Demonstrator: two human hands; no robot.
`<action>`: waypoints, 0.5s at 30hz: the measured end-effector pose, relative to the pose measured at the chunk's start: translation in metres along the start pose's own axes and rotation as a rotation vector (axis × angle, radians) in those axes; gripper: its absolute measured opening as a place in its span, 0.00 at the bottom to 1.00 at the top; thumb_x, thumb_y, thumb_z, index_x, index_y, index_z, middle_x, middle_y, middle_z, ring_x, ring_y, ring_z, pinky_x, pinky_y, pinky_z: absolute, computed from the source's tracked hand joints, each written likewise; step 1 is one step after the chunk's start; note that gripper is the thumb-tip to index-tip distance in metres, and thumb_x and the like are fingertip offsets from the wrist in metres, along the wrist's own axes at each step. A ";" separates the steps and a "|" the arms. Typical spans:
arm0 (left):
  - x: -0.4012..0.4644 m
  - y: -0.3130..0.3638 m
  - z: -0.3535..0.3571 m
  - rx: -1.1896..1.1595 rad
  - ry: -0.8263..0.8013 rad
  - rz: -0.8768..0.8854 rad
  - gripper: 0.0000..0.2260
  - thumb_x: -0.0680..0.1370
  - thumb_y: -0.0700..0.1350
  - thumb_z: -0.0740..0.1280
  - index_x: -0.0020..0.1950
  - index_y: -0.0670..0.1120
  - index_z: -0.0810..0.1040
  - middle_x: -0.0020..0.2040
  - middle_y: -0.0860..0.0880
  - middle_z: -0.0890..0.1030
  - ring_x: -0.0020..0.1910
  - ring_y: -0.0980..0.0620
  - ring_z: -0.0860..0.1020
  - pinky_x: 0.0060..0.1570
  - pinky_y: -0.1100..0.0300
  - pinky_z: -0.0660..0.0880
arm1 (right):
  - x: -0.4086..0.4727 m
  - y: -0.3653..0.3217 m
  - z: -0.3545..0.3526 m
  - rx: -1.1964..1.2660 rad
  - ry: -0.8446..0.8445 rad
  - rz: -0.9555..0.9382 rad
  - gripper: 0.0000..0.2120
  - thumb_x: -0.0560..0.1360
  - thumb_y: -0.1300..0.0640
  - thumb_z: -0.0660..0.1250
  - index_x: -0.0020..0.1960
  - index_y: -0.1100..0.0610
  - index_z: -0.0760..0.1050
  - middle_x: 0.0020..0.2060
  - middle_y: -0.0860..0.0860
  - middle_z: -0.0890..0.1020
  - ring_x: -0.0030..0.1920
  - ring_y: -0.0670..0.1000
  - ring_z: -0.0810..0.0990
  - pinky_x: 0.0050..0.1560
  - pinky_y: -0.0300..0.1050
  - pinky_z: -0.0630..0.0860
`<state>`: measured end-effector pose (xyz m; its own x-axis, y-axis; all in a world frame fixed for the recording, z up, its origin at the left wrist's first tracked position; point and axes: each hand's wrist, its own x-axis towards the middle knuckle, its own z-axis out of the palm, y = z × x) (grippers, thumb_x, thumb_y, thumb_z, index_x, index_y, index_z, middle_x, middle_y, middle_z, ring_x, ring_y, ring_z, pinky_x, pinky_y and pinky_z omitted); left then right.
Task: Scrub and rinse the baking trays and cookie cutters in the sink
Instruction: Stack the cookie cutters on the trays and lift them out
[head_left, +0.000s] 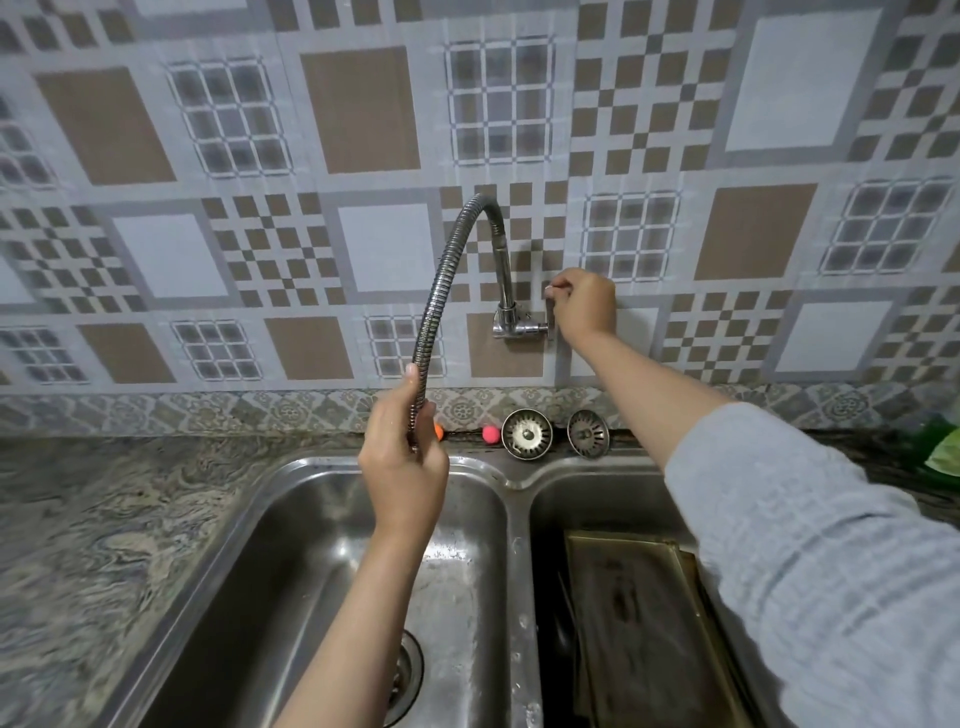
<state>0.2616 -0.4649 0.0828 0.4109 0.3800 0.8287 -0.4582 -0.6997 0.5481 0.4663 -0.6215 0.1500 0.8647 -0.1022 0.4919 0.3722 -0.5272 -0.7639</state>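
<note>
Hose (441, 291) in my left hand (402, 467), fingers curled round its lower end above the left basin (291, 571) of the sink. My right hand (582, 306) pinches the tap handle (549, 312) at the tiled wall (363, 104). The trays (639, 623) lie stacked in the right basin, dark and stained, partly under my right sleeve (810, 561). I can't make out any cutters. Two strainers (527, 433) stand on edge on the ledge behind the sink, beside a pink ball (491, 434). The drain (408, 675) of the left basin shows beside my left forearm.
</note>
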 end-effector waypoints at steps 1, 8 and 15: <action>0.000 -0.004 0.002 -0.014 -0.012 -0.017 0.18 0.75 0.30 0.66 0.63 0.42 0.75 0.49 0.53 0.77 0.46 0.63 0.76 0.46 0.64 0.77 | 0.001 0.000 0.000 -0.001 -0.003 0.003 0.09 0.76 0.68 0.61 0.45 0.65 0.80 0.44 0.56 0.83 0.46 0.53 0.82 0.46 0.41 0.77; -0.002 -0.021 0.011 -0.029 -0.135 -0.113 0.19 0.76 0.32 0.64 0.66 0.44 0.70 0.51 0.45 0.79 0.49 0.50 0.79 0.48 0.45 0.79 | -0.011 -0.004 -0.012 -0.028 -0.115 0.005 0.14 0.76 0.67 0.61 0.60 0.64 0.77 0.52 0.57 0.81 0.52 0.54 0.80 0.55 0.42 0.75; -0.012 0.001 0.004 -0.047 -0.102 -0.123 0.29 0.73 0.26 0.60 0.73 0.44 0.65 0.60 0.46 0.70 0.57 0.61 0.72 0.60 0.55 0.75 | -0.102 0.029 -0.067 -0.136 -0.387 0.004 0.20 0.75 0.67 0.65 0.66 0.57 0.72 0.60 0.57 0.78 0.47 0.49 0.79 0.54 0.41 0.75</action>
<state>0.2589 -0.4729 0.0730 0.5430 0.3962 0.7403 -0.4347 -0.6217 0.6516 0.3661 -0.6826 0.1051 0.9389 0.2066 0.2753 0.3426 -0.6368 -0.6907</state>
